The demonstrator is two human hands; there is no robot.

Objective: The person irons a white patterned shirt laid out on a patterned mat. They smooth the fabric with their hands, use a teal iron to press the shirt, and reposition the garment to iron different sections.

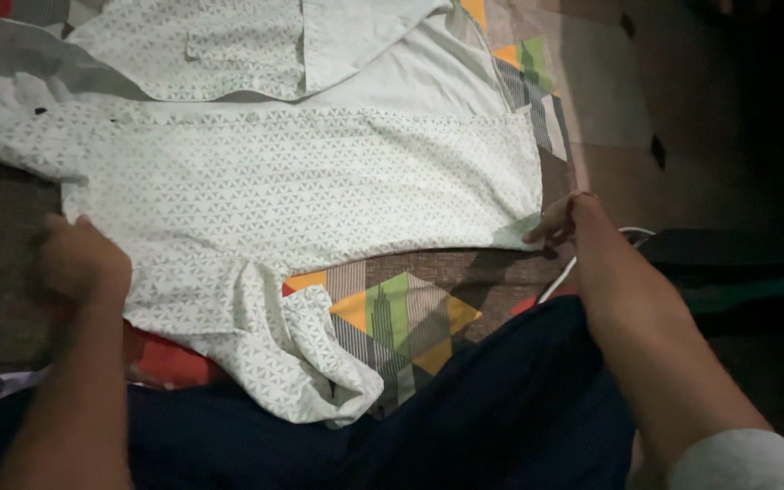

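Note:
A white shirt (301, 181) with a small grey triangle print lies spread flat on a patterned bedspread (401, 313). Its collar and front placket sit at the top, and one sleeve bunches in a loose heap near my lap. My left hand (79, 259) is closed on the shirt's left edge. My right hand (557, 222) pinches the shirt's lower right corner between fingers and thumb. The cloth is stretched between the two hands.
The bedspread shows orange, green and grey geometric patches. My dark blue trousers (501, 408) fill the bottom of the view. A dark flat object (728, 249) with a white cable (560, 277) lies to the right. A red patch (170, 358) shows under the shirt at lower left.

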